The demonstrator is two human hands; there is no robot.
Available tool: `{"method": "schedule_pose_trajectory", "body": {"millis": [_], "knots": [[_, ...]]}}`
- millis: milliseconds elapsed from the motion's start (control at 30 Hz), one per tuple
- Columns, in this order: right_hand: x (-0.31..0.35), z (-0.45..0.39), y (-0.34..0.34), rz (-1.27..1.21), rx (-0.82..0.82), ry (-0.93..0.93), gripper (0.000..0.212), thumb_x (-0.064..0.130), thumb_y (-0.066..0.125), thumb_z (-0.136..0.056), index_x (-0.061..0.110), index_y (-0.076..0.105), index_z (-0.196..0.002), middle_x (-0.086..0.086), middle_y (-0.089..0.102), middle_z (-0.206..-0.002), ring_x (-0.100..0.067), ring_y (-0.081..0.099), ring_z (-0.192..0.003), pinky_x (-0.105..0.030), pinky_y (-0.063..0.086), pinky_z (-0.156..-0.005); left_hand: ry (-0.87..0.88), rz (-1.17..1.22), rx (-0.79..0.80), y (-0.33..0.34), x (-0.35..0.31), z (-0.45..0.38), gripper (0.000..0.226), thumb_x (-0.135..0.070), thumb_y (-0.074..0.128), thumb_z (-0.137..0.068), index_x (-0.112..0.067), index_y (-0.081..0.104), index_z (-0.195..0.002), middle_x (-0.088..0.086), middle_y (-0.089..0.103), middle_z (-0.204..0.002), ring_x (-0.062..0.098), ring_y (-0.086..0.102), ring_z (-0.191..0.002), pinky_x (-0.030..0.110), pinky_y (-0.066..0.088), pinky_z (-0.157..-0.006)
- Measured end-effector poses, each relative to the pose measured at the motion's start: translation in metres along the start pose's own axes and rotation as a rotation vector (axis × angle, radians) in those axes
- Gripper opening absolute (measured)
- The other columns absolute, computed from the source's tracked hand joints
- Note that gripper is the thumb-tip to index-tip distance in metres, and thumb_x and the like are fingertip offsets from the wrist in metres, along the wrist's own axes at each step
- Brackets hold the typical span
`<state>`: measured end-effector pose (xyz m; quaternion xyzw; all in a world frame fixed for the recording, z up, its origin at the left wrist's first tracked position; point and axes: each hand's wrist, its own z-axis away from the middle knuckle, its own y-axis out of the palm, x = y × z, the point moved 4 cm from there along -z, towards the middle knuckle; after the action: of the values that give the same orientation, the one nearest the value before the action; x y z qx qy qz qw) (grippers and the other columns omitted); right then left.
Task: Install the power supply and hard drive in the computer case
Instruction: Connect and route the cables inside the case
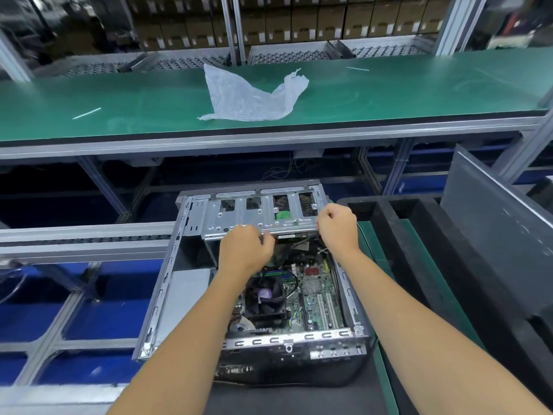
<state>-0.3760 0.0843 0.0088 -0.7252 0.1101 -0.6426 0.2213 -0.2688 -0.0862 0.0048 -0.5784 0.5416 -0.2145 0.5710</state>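
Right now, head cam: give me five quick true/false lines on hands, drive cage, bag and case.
1. Both hands grip the drive cage. True: left hand on its near edge, right hand at its right end.
2. The case is closed. False: it is open, motherboard visible.
3. A plastic bag lies on the green bench. True.
4. The bag is inside the case. False: it is on the bench beyond.
5. The CPU fan sits under the left forearm's right side. True.

You get even, bright overhead light with soft shadows. Pale glare streaks the green worktop (389,94). Wide-angle distortion bows its edges, and the far boxes (269,22) look soft and blurred.
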Motion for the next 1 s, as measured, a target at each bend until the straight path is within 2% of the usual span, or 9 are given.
{"method": "schedule_pose_trajectory", "body": {"millis": [100, 233, 300, 400, 500, 600, 733, 900, 1000], "knots": [[0.002, 0.001, 0.001, 0.062, 0.000, -0.037, 0.021, -0.002, 0.043, -0.086, -0.016, 0.056, -0.076, -0.032, 0.061, -0.083, -0.020, 0.040, -0.065, -0.031, 0.028, -0.057, -0.167, -0.065, 0.176, 0.014, 0.024, 0.010, 0.043, -0.048, 0.043, -0.086, -0.014, 0.048, -0.062, 0.000, 0.053, -0.059, 0.025, 0.052, -0.060, 0.027, 0.035, -0.052], [0.001, 0.002, 0.001, 0.061, 0.000, -0.049, 0.019, -0.003, 0.044, -0.085, -0.016, 0.055, -0.076, -0.032, 0.060, -0.083, -0.020, 0.039, -0.066, -0.030, 0.028, -0.059, -0.248, 0.157, 0.525, 0.042, 0.037, 0.020, 0.062, -0.064, 0.054, -0.084, -0.012, 0.059, -0.116, 0.003, 0.062, -0.111, 0.026, 0.057, -0.099, 0.030, 0.043, -0.080], [0.000, 0.001, 0.002, 0.063, -0.001, -0.053, 0.019, -0.003, 0.044, -0.084, -0.015, 0.056, -0.076, -0.031, 0.060, -0.082, -0.020, 0.040, -0.066, -0.030, 0.029, -0.058, -0.193, 0.233, 0.575, 0.046, 0.032, 0.020, 0.053, -0.053, 0.060, -0.086, -0.009, 0.061, -0.116, 0.003, 0.061, -0.105, 0.024, 0.056, -0.096, 0.029, 0.043, -0.081], [-0.001, -0.002, 0.003, 0.070, -0.010, -0.053, 0.020, -0.002, 0.045, -0.084, -0.011, 0.059, -0.073, -0.025, 0.063, -0.079, -0.021, 0.045, -0.066, -0.031, 0.033, -0.058, -0.153, 0.352, 0.513, 0.035, 0.026, 0.013, 0.031, -0.040, 0.057, -0.093, -0.010, 0.059, -0.086, 0.003, 0.063, -0.079, 0.022, 0.059, -0.074, 0.029, 0.041, -0.063], [-0.002, -0.003, 0.004, 0.091, -0.012, -0.080, 0.019, -0.004, 0.045, -0.085, -0.011, 0.057, -0.072, -0.025, 0.062, -0.076, -0.021, 0.045, -0.064, -0.030, 0.034, -0.057, -0.172, 0.615, 0.616, 0.026, 0.020, 0.009, 0.031, -0.039, 0.047, -0.098, -0.012, 0.053, -0.085, 0.005, 0.070, -0.068, 0.017, 0.067, -0.060, 0.030, 0.048, -0.065], [0.004, 0.005, 0.006, 0.093, 0.012, -0.201, 0.020, -0.007, 0.047, -0.083, -0.003, 0.053, -0.064, -0.014, 0.053, -0.060, -0.020, 0.041, -0.056, -0.030, 0.033, -0.055, -0.264, 0.837, 0.633, 0.020, 0.019, 0.008, 0.030, -0.044, 0.048, -0.097, -0.015, 0.050, -0.090, -0.008, 0.043, -0.050, 0.012, 0.040, -0.042, 0.025, 0.037, -0.050], [0.021, 0.028, 0.023, 0.258, 0.281, -0.489, 0.018, -0.008, 0.053, -0.075, 0.001, 0.059, -0.060, -0.012, 0.059, -0.056, -0.024, 0.048, -0.052, -0.032, 0.040, -0.052, -0.408, 1.234, 0.583, 0.019, 0.016, 0.007, 0.018, -0.028, 0.057, -0.095, -0.013, 0.047, -0.097, -0.011, 0.030, -0.054, 0.007, 0.025, -0.044, 0.017, 0.024, -0.038], [0.028, 0.050, 0.042, 0.295, 0.746, -0.412, 0.016, 0.003, 0.059, -0.079, 0.013, 0.070, -0.084, 0.003, 0.063, -0.070, -0.001, 0.051, -0.054, -0.018, 0.041, -0.054, -0.472, 1.496, 0.508, 0.018, 0.015, 0.009, 0.018, -0.015, 0.049, -0.094, -0.007, 0.057, -0.108, -0.007, 0.034, -0.054, 0.006, 0.027, -0.044, 0.017, 0.022, -0.038], [0.026, 0.063, 0.061, 0.601, 1.022, -0.467, 0.008, 0.019, 0.065, -0.084, 0.018, 0.059, -0.088, -0.010, 0.060, -0.090, -0.018, 0.055, -0.075, -0.034, 0.045, -0.067, -0.498, 1.692, 0.529, 0.014, 0.011, 0.007, 0.025, -0.015, 0.052, -0.088, -0.004, 0.061, -0.108, -0.004, 0.033, -0.058, 0.007, 0.028, -0.046, 0.017, 0.023, -0.037]]}}
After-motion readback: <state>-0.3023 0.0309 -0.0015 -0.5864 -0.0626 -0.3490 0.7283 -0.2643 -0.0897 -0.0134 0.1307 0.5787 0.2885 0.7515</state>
